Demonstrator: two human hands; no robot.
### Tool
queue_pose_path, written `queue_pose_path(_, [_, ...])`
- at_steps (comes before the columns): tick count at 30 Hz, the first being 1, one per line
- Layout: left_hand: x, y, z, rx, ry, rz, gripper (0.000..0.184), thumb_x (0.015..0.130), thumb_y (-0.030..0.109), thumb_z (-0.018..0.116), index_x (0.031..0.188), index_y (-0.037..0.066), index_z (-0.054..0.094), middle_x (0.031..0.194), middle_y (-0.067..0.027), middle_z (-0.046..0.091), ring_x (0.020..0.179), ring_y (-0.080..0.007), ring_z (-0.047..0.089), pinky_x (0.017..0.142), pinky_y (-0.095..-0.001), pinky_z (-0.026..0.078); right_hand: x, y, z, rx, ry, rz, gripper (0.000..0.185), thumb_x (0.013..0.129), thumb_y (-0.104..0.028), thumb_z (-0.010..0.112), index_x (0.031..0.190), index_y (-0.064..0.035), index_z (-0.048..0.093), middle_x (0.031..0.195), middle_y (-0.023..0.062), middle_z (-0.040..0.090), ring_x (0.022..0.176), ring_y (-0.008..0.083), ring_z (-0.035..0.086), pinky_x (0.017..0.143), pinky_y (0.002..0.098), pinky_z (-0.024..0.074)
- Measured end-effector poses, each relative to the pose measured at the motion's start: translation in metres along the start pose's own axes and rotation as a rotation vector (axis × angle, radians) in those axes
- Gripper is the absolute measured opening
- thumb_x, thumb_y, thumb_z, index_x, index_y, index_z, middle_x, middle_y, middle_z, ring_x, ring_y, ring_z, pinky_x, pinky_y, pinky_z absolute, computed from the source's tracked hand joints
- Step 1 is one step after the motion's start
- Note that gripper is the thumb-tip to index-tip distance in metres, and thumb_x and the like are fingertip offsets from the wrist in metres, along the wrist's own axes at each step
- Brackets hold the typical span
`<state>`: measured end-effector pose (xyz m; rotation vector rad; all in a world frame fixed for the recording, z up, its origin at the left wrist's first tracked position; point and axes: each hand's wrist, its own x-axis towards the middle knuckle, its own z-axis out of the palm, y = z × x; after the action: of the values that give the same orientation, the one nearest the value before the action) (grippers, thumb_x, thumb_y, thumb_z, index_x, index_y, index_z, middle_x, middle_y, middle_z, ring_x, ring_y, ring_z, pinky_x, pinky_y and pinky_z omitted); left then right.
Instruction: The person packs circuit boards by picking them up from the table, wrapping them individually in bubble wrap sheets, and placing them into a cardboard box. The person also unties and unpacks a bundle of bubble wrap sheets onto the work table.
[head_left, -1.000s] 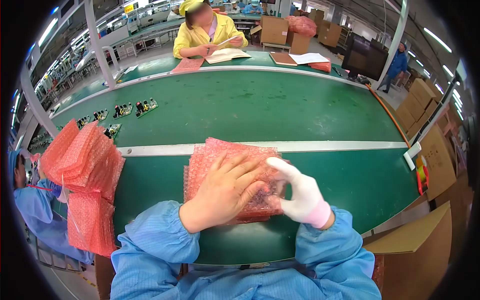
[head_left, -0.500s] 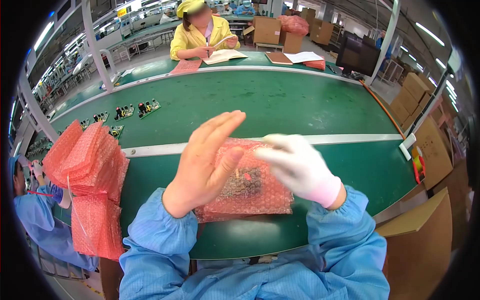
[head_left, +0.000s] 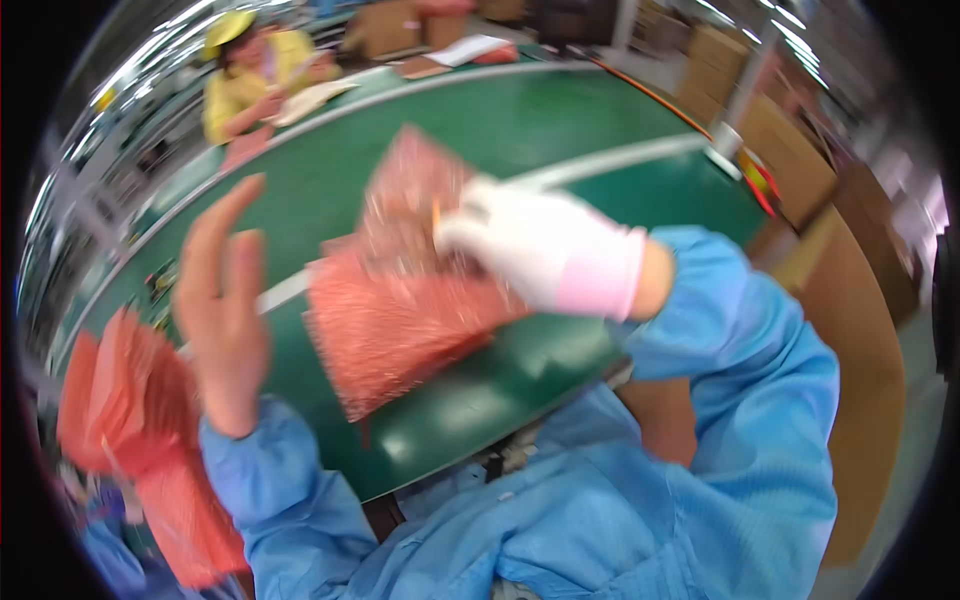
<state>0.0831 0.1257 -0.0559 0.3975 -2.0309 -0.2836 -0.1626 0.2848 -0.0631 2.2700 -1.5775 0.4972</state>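
My right hand (head_left: 535, 240), in a white glove with a pink cuff, grips a pink bubble-wrap bag (head_left: 408, 190) by its right side. The bag is tilted, and a dark shape shows faintly through it, blurred by motion. Beneath it, more pink bubble-wrap bags (head_left: 400, 335) lie on the green table (head_left: 430, 435). My bare left hand (head_left: 225, 310) is raised at the left, fingers stretched out and nothing in it. Close below it is a stack of pink bubble-wrap bags (head_left: 130, 385).
Across the table sits a person in yellow (head_left: 255, 85) with papers. A white rail (head_left: 620, 157) crosses the table. Green circuit boards (head_left: 160, 282) lie at the left, partly hidden. Cardboard boxes (head_left: 850, 380) stand to the right; another worker's blue sleeve (head_left: 110, 550) shows lower left.
My right hand has taken hold of the bubble-wrap bag and lifted it, tilting it. My left hand has moved away to the left. The whole view has swung round.
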Motion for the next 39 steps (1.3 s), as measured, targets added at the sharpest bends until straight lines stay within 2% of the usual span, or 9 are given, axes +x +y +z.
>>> queue_pose_path(4, [0.000, -0.035, 0.005, -0.092, -0.013, -0.116, 0.039, 0.105, 0.023, 0.039, 0.128, -0.002, 0.058, 0.128, -0.0118, 0.060, 0.122, -0.0206, 0.053, 0.105, -0.0329, 0.037, -0.080, -0.012, -0.132, -0.253, 0.225, 0.513, 0.028, 0.086, -0.008, 0.058, 0.114, -0.0064, 0.059, 0.104, 0.0145, 0.064, 0.098, 0.0349, 0.062, 0.085, 0.0383, 0.0505])
queue_pose_path(7, [0.004, -0.051, 0.018, -0.120, -0.125, -0.158, 0.041, 0.106, 0.023, 0.036, 0.132, -0.003, 0.055, 0.131, -0.0125, 0.059, 0.125, -0.0207, 0.052, 0.106, -0.0313, 0.036, -0.196, 0.000, -0.207, -0.668, 0.532, 0.551, 0.039, 0.084, 0.002, 0.061, 0.121, 0.0019, 0.048, 0.112, 0.0087, 0.060, 0.104, 0.0092, 0.056, 0.086, 0.0258, 0.0468])
queue_pose_path(11, [0.009, -0.068, 0.039, -0.005, -0.251, -0.212, 0.043, 0.106, 0.026, 0.038, 0.133, -0.003, 0.054, 0.133, -0.0127, 0.058, 0.125, -0.0201, 0.052, 0.106, -0.0303, 0.036, -0.396, -0.031, -0.267, -0.888, 0.536, 1.199, 0.032, 0.093, -0.021, 0.061, 0.120, -0.0037, 0.056, 0.113, 0.0169, 0.064, 0.106, 0.0326, 0.062, 0.090, 0.0368, 0.0488])
queue_pose_path(16, [0.013, -0.208, 0.039, -0.030, -0.308, -0.372, 0.047, 0.104, 0.032, 0.042, 0.134, -0.002, 0.053, 0.133, -0.0124, 0.058, 0.121, -0.0247, 0.055, 0.100, -0.0344, 0.043, -0.620, -0.079, -0.205, -0.893, 0.392, 1.722, 0.033, 0.089, -0.022, 0.064, 0.117, -0.0062, 0.056, 0.112, 0.0210, 0.063, 0.106, 0.0384, 0.059, 0.093, 0.0445, 0.0473])
queue_pose_path(23, [0.019, -0.365, -0.019, -0.023, -0.354, -0.852, 0.057, 0.099, 0.045, 0.050, 0.136, 0.002, 0.053, 0.136, -0.0102, 0.056, 0.122, -0.0263, 0.055, 0.093, -0.0329, 0.043, -0.774, -0.119, -0.081, -0.530, -0.239, 2.484, 0.035, 0.088, -0.024, 0.060, 0.117, -0.0052, 0.054, 0.120, 0.0246, 0.058, 0.110, 0.0427, 0.058, 0.094, 0.0502, 0.0475])
queue_pose_path(29, [-0.013, -0.342, -0.040, 0.087, -0.281, -0.934, 0.055, 0.095, 0.045, 0.055, 0.132, 0.005, 0.057, 0.127, -0.0105, 0.061, 0.112, -0.0240, 0.060, 0.083, -0.0331, 0.045, -0.838, -0.089, -0.041, -0.522, -0.279, 2.599, 0.035, 0.085, -0.019, 0.061, 0.119, -0.0101, 0.058, 0.121, 0.0221, 0.060, 0.111, 0.0399, 0.060, 0.094, 0.0462, 0.0487])
queue_pose_path(35, [-0.039, -0.331, -0.044, 0.178, -0.239, -0.955, 0.053, 0.093, 0.043, 0.059, 0.129, 0.004, 0.059, 0.120, -0.0100, 0.065, 0.104, -0.0225, 0.063, 0.075, -0.0320, 0.048, -0.841, -0.087, -0.035, 0.083, -0.121, 2.358, 0.050, 0.079, -0.022, 0.073, 0.124, -0.0048, 0.060, 0.114, 0.0184, 0.067, 0.107, 0.0301, 0.063, 0.094, 0.0390, 0.0491])
queue_pose_path(38, [-0.067, -0.328, -0.050, 0.123, -0.274, -0.959, 0.037, 0.093, 0.036, 0.062, 0.110, 0.004, 0.066, 0.085, -0.0015, 0.064, 0.066, -0.0106, 0.056, 0.051, -0.0257, 0.043, -0.889, -0.103, -0.005, 0.274, 0.274, 2.217, 0.046, 0.084, -0.018, 0.069, 0.126, -0.0026, 0.058, 0.113, 0.0152, 0.067, 0.107, 0.0246, 0.063, 0.093, 0.0358, 0.0494])
queue_pose_path(39, [-0.071, -0.332, -0.055, 0.159, -0.303, -0.907, 0.035, 0.094, 0.035, 0.061, 0.108, 0.004, 0.067, 0.081, -0.0011, 0.062, 0.064, -0.0102, 0.053, 0.051, -0.0259, 0.041, -0.875, -0.099, -0.004, 0.111, 0.098, 2.198, 0.042, 0.088, -0.014, 0.065, 0.127, -0.0015, 0.057, 0.117, 0.0160, 0.066, 0.111, 0.0263, 0.061, 0.095, 0.0352, 0.0487])
